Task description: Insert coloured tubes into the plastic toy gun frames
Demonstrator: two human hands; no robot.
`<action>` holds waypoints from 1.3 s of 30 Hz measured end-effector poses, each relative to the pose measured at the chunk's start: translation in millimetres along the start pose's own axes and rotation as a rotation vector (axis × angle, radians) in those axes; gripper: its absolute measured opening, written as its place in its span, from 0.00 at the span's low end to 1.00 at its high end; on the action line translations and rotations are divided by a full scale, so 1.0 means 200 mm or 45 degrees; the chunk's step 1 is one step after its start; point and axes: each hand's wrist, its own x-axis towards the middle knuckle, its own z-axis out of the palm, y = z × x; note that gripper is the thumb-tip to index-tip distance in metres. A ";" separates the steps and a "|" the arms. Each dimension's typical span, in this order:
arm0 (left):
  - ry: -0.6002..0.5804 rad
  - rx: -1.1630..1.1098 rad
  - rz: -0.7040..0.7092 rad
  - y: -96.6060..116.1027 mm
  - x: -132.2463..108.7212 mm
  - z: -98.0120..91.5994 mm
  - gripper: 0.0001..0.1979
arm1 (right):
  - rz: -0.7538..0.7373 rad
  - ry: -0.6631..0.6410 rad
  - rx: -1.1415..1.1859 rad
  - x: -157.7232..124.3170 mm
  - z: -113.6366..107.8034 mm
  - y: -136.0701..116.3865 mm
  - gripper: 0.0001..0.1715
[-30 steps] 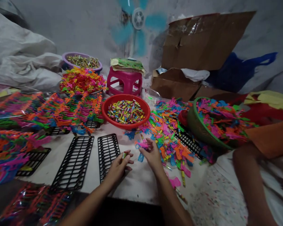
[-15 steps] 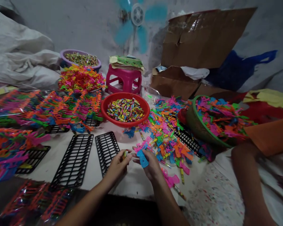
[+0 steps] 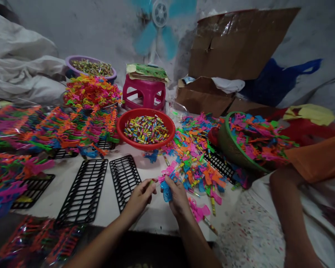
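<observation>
My left hand (image 3: 139, 198) is closed in a pinch over the white table, its fingertips on a small wrapped tube (image 3: 152, 182) that is mostly hidden. Close beside it, my right hand (image 3: 179, 199) grips a blue plastic toy gun (image 3: 166, 192) with a perforated handle. A pink toy gun (image 3: 169, 169) lies just beyond the right fingers. To the left of my hands are two black slotted racks (image 3: 125, 175). Ahead stands a red basin (image 3: 146, 147) full of small printed tubes. Loose toy guns and tubes (image 3: 192, 156) are heaped to the right.
Rows of colourful toy guns (image 3: 64, 126) fill the left side. A green basket (image 3: 234, 143) of toy guns leans at right, next to another person's arm (image 3: 292, 219). Behind are a pink stool (image 3: 145, 89), cardboard boxes (image 3: 234, 44) and a turning fan (image 3: 159, 14).
The blue toy gun has turned more upright in my right hand. My left fingertips have moved slightly closer to it, still pinching the small tube. The view has shifted slightly.
</observation>
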 end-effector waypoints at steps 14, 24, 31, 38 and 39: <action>-0.142 0.162 0.021 -0.02 -0.02 0.04 0.19 | -0.395 0.011 -0.303 -0.03 0.00 0.00 0.14; -0.054 0.476 0.155 -0.04 -0.03 0.03 0.18 | -0.410 0.140 -0.313 -0.03 0.01 0.05 0.16; -0.047 0.726 0.324 -0.04 -0.02 0.01 0.16 | -0.342 0.119 -0.357 -0.02 0.02 0.05 0.19; -0.157 1.033 0.488 -0.06 -0.05 0.03 0.15 | -0.346 0.198 -0.374 -0.03 0.01 0.16 0.18; -0.176 1.078 0.475 -0.05 -0.04 0.04 0.16 | -0.340 0.220 -0.367 -0.01 0.00 0.16 0.18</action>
